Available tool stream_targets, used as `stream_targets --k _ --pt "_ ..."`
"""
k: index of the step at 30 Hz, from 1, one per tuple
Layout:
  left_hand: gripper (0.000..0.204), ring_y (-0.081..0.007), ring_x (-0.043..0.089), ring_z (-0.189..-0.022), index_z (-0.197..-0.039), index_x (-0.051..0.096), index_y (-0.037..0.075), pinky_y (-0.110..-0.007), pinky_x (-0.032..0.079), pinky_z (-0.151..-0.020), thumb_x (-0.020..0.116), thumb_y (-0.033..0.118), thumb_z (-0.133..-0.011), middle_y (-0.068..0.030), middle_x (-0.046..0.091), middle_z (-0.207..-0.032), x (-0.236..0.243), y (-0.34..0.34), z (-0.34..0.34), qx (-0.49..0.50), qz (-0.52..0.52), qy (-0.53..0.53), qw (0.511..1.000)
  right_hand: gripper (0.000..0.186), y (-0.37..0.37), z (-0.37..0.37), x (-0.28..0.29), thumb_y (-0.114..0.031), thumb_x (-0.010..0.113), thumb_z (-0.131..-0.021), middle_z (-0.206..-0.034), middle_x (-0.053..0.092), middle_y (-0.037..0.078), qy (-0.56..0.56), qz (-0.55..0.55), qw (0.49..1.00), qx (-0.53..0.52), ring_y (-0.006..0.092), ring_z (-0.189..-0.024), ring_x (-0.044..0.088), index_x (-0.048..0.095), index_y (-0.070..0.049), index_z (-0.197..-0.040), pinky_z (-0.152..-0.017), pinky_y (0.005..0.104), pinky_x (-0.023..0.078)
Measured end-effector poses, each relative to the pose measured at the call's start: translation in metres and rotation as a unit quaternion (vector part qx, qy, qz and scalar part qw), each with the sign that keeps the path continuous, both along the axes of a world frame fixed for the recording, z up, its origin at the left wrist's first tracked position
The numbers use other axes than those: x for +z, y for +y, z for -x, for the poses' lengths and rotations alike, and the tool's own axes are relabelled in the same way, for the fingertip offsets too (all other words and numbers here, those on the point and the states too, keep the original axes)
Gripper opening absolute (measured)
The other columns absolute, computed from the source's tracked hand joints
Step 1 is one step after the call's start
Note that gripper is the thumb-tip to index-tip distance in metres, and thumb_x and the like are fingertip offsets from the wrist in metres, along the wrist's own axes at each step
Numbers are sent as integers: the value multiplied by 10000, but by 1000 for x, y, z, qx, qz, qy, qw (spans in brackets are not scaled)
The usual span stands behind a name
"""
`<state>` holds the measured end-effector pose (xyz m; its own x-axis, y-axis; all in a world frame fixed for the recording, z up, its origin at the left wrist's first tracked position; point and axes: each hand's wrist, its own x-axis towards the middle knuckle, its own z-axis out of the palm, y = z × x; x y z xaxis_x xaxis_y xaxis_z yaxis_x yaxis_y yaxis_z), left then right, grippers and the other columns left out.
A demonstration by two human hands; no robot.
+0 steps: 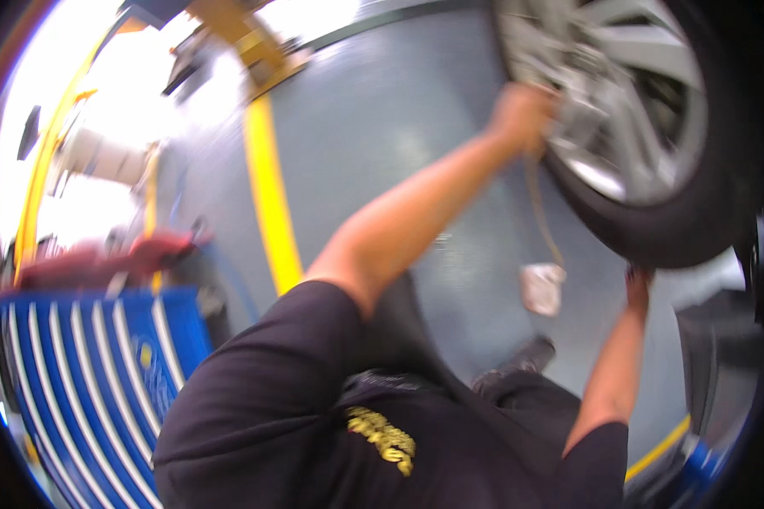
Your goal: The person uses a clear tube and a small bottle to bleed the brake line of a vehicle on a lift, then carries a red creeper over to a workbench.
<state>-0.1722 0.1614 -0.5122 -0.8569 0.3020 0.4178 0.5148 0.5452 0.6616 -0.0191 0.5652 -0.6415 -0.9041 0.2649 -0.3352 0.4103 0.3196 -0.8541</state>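
A raised wheel [636, 38] with silver alloy spokes and a black tire [611, 229] fills the upper right. My left hand [526, 114] is closed at the left of the hub, blurred, and what it grips is unclear. A thin tan cord [536, 199] hangs below it toward a small whitish object [542, 288] lower down. My right hand [639, 284] reaches up to the underside of the tire, its fingers partly hidden and blurred.
A blue tool chest [93, 365] stands at the lower left beside red equipment [119, 263]. A yellow post [242, 47] is at the back. A yellow floor stripe [272, 204] runs along my left. Dark grey equipment [709, 356] stands at the right, with my foot [530, 352] below.
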Motion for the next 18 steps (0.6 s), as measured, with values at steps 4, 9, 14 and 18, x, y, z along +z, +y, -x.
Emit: stream_targets --k 4,9,14,18 --pt "174 -314 644 -799 -879 732 73 -404 514 -712 605 191 -883 -171 657 -874 -15 -13 -52 151 -127 35 980 446 -69 -7 -1 -169 563 -934 -1235 586 115 -445 -144 861 197 196 -1047 574 497 -30 -1353 -909 345 462" --pt "205 -259 602 -627 -858 723 20 -382 488 -628 656 213 -871 -155 647 -680 1 -70 -94 45 -245 -240 938 434 -187 24 78 -133 608 -881 -1157 591 102 -117 -147 928 322 181 -1002 561 526 -33 -1296 -890 328 452" --pt "219 -242 674 -700 -951 747 43 -368 525 -653 710 179 -783 -123 700 -781 8 -99 -131 -87 -242 -263 930 313 -332 1 150 -204 599 -926 -1041 594 51 72 31 934 349 157 -978 541 570 -46 -1195 -949 304 394" --pt "331 -221 680 -849 -1076 726 60 -357 522 -784 735 210 -781 -114 729 -892 29 -174 -159 -110 -154 -282 941 265 -362 -8 149 -263 526 -991 -880 637 48 37 2 910 413 149 -927 576 639 -31 -1054 -887 295 425"
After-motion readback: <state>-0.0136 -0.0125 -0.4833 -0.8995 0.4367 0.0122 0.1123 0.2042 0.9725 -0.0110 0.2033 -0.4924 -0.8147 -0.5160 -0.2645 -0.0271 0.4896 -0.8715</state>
